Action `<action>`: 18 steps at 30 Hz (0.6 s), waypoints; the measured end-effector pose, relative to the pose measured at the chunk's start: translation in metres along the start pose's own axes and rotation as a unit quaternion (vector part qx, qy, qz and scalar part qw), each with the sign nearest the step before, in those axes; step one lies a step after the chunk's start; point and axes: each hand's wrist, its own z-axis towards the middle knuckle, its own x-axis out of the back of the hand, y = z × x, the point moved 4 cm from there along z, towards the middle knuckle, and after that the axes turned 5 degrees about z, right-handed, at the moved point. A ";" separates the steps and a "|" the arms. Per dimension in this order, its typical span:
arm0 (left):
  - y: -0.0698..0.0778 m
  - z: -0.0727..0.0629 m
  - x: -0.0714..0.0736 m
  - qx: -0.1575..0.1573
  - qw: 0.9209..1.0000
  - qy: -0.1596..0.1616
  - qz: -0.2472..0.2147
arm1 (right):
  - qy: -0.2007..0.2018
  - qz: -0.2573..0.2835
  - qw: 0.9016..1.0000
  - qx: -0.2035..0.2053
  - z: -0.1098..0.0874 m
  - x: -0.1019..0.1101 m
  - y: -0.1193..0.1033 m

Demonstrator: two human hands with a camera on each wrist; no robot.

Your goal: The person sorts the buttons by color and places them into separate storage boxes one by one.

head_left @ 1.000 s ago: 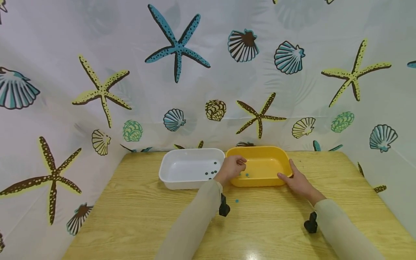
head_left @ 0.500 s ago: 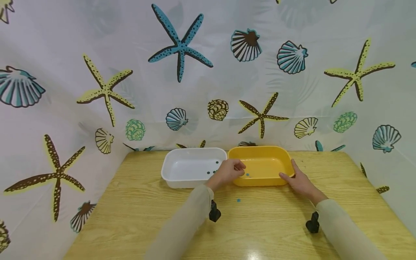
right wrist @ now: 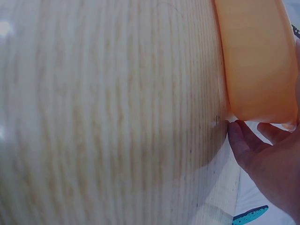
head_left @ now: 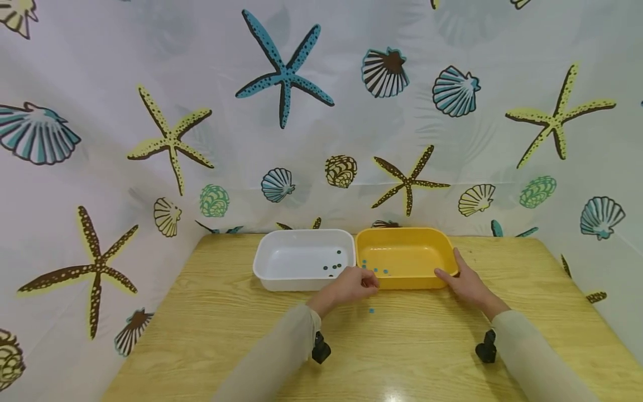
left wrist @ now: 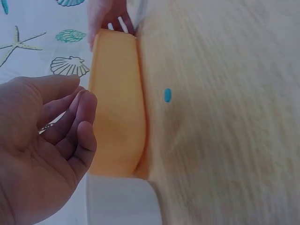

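Observation:
My left hand (head_left: pixel 354 283) hovers by the front left corner of the yellow tub (head_left: pixel 401 283). Its fingers are loosely curled, and the left wrist view shows nothing between them. In front of the tub, a small blue disc (head_left: pixel 372 310) lies on the table; it also appears in the left wrist view as a blue oval (left wrist: pixel 168 95). Several similar blue pieces (head_left: pixel 385 272) lie inside the tub. My right hand (head_left: pixel 471 283) holds the tub's right end, thumb at the front rim and fingers along the side. Part of that grip is hidden.
Left of the yellow tub, close against it, stands a white tub (head_left: pixel 288 283) with several small dark green discs (head_left: pixel 325 268) in its right part. Both stand at the back of the wooden table (head_left: pixel 211 335), before a patterned cloth (head_left: pixel 311 134).
My left hand has drawn back from over the yellow tub toward its front edge, uncovering more blue pieces inside. The right hand stays at the tub's end. The head view has shifted slightly.

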 end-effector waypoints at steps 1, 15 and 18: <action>-0.001 -0.001 -0.002 0.001 1.000 -0.007 0.010 | 0.000 0.001 1.000 0.001 0.000 0.000 0.000; -0.022 -0.001 -0.025 0.030 0.995 -0.061 0.073 | -0.001 0.003 1.000 -0.002 0.000 0.000 0.001; -0.024 -0.001 -0.030 0.017 0.994 -0.059 0.095 | -0.002 0.004 1.000 -0.002 0.000 0.000 0.002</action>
